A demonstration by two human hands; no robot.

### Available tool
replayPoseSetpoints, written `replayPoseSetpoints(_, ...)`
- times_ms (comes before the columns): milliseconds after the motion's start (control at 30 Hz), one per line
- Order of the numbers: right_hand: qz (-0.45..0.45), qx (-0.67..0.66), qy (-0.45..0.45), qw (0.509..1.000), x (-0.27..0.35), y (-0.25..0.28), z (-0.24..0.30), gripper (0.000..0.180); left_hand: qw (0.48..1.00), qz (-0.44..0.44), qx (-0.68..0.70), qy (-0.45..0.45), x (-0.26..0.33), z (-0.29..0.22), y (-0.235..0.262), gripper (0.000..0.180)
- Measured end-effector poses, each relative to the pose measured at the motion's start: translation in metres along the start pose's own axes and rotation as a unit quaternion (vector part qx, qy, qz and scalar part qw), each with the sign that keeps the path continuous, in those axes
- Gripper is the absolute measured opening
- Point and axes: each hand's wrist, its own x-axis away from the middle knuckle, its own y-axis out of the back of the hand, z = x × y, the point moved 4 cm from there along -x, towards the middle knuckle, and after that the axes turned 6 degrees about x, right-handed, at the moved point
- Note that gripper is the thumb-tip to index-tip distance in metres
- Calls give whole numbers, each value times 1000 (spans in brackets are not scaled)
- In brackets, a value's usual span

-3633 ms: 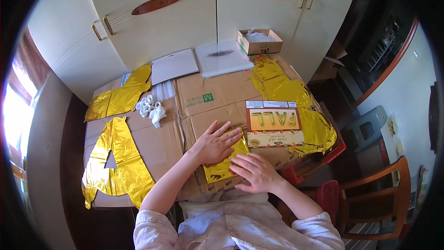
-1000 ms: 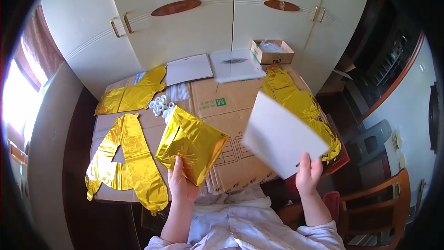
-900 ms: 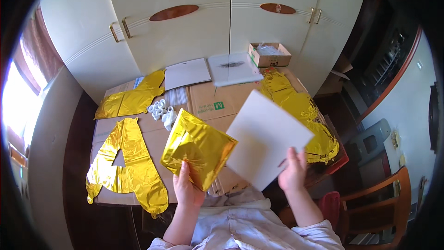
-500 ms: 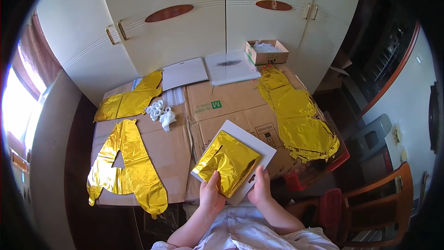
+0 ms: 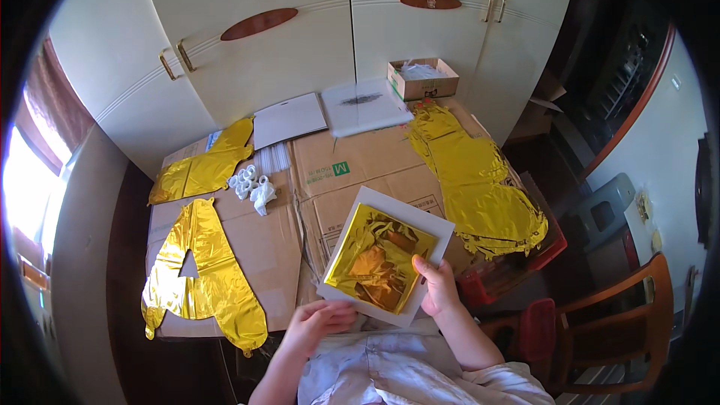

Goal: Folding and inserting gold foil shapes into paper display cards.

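Observation:
A folded gold foil balloon (image 5: 375,266) lies flat on a white card (image 5: 442,234), which is tilted corner-up before my body. My right hand (image 5: 440,287) grips the card by its right side, thumb pressed on top near the foil's edge; the fingers beneath are hidden. Just off the card's lower left corner is my left hand (image 5: 322,324), its fingers loosely bent and a little blurred, with nothing visible in them. To the left, a flat gold letter-shaped foil balloon (image 5: 232,277) with a triangular hole hangs partly over the table's near edge.
Cardboard (image 5: 352,150) covers the table. Several gold foil balloons (image 5: 480,180) are piled at the right, another gold foil piece (image 5: 199,169) at far left. White rings (image 5: 242,181), a white stack (image 5: 291,120), a clear sheet (image 5: 365,109) and a small box (image 5: 424,82) stand nearby. A wooden chair (image 5: 611,322) is at right.
My left hand has let go of the card and moved down and left. The card has turned upright a little in my right hand, which has shifted up and right.

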Motion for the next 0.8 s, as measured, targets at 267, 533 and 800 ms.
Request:
replayPoseSetpoints(267, 103, 34, -103, 989, 9, -17, 16, 33, 963, 46, -176, -198, -16, -62, 5, 36)
replayPoseSetpoints(533, 144, 129, -153, 969, -11, -6, 13, 35, 982, 187, -22, 29, -32, -36, 10, 31)
replayPoseSetpoints(800, 158, 213, -150, 952, -44, -22, 7, 38, 989, 147, 4, 2, -33, -28, 24, 34)
